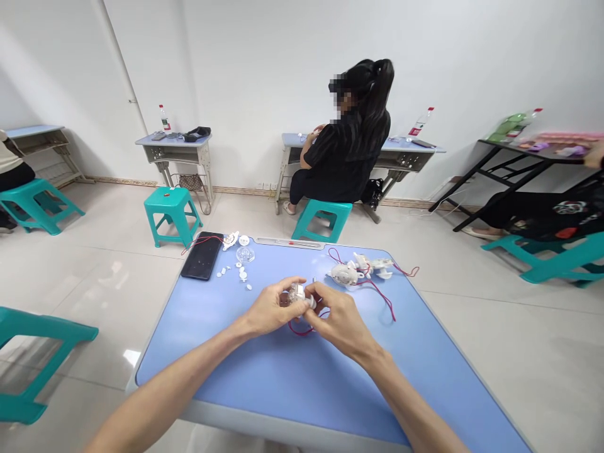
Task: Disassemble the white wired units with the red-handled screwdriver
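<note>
Looks like a plain classroom-style workroom; small grey school-style surfaces (pixel 173 151) stand along white walls (pixel 283 56); teal plastic stools (pixel 170 211) sit on the tiled floor (pixel 108 283); a person (pixel 346 145) sits at one surface

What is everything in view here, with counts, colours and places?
table: 1, blue, in front of the person
phone: 1, black, far left of the table
small pieces: several, white, beside the phone
dome: 1, clear, beside the phone
housings: about 2, white with red wires, far right of the table
stools: 5, teal, around the floor
desks: 3, grey with blue tops, along the far wall
black table: 1, black, at right
bottles: 3, clear with red labels, on the far furniture
co-worker: 1, in black, seated at a far desk
part: 1, white with red wire, between the hands
left hand: 1, holding the part
right hand: 1, holding the part
</note>
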`<act>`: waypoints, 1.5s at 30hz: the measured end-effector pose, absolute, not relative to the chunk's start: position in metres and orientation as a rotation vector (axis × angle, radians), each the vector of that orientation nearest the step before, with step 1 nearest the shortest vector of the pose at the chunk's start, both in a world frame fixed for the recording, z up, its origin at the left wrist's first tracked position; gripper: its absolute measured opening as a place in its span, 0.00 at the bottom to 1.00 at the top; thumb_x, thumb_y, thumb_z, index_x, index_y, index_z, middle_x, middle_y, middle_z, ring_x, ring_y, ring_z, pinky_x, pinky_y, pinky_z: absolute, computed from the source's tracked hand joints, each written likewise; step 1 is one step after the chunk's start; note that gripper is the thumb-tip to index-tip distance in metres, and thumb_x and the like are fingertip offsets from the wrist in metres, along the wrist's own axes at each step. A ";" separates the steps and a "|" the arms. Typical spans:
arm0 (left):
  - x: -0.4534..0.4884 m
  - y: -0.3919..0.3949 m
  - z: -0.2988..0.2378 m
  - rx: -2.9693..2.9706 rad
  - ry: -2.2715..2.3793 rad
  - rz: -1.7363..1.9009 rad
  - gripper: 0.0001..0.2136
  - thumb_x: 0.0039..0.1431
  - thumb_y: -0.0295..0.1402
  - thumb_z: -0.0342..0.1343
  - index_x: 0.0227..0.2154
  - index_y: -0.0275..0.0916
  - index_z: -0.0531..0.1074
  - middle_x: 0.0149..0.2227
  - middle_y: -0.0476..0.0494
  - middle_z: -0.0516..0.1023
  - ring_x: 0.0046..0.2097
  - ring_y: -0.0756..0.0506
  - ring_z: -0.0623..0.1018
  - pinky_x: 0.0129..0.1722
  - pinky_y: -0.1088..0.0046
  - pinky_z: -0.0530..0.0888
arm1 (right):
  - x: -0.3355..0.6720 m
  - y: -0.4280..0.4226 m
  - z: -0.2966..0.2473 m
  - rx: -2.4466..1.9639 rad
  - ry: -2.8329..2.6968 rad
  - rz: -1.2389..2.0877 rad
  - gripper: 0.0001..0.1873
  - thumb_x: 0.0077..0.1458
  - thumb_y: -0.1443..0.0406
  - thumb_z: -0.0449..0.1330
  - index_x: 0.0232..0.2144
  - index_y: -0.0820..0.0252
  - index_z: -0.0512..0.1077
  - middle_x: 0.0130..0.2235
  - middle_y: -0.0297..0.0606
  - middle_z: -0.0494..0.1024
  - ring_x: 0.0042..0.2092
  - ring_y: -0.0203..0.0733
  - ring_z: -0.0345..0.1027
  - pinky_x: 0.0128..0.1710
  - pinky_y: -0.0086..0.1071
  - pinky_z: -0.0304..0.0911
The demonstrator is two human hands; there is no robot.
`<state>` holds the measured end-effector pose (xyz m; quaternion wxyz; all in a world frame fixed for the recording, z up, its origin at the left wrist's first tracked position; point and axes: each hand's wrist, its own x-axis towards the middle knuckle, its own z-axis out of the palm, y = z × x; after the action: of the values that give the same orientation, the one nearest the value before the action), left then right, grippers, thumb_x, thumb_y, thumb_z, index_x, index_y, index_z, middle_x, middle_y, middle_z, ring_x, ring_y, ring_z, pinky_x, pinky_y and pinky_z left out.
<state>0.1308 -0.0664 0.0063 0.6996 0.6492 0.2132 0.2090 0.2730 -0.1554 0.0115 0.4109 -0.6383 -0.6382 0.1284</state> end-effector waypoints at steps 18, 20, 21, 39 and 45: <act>0.134 -0.068 0.003 1.317 0.447 0.565 0.18 0.53 0.39 0.61 0.43 0.35 0.67 0.29 0.52 0.68 0.26 0.55 0.67 0.27 0.78 0.67 | 0.271 -0.149 -0.005 -1.535 -1.532 0.399 0.07 0.58 0.64 0.52 0.36 0.57 0.69 0.28 0.33 0.72 0.27 0.37 0.63 0.28 0.31 0.61; 0.134 -0.068 0.002 1.301 0.438 0.565 0.16 0.53 0.39 0.61 0.41 0.36 0.67 0.29 0.52 0.68 0.25 0.55 0.67 0.26 0.78 0.66 | 0.271 -0.149 -0.004 -1.525 -1.564 0.360 0.07 0.59 0.65 0.51 0.37 0.57 0.69 0.29 0.33 0.73 0.28 0.37 0.64 0.29 0.31 0.60; 0.134 -0.068 0.001 1.290 0.433 0.567 0.16 0.53 0.39 0.61 0.40 0.36 0.67 0.30 0.52 0.68 0.25 0.55 0.67 0.26 0.78 0.66 | 0.271 -0.149 -0.003 -1.522 -1.580 0.348 0.07 0.59 0.66 0.51 0.37 0.57 0.69 0.29 0.33 0.73 0.28 0.37 0.64 0.29 0.31 0.60; 0.136 -0.077 0.011 1.102 0.360 0.519 0.20 0.48 0.41 0.66 0.35 0.39 0.62 0.29 0.54 0.67 0.23 0.55 0.68 0.23 0.77 0.70 | 0.269 -0.160 0.008 -1.571 -1.637 0.400 0.08 0.61 0.68 0.48 0.35 0.57 0.66 0.32 0.34 0.74 0.30 0.36 0.66 0.30 0.30 0.61; 0.133 -0.073 0.010 0.965 0.354 0.539 0.18 0.50 0.40 0.65 0.37 0.40 0.63 0.28 0.56 0.65 0.24 0.55 0.69 0.23 0.78 0.68 | 0.275 -0.160 0.003 -1.542 -1.571 0.361 0.16 0.64 0.65 0.44 0.47 0.54 0.67 0.33 0.34 0.68 0.30 0.37 0.63 0.31 0.31 0.62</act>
<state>0.1332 -0.0728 0.0101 0.8363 0.4559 0.1671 0.2544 0.2748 -0.1595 0.0030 0.4400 -0.6208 -0.6324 0.1454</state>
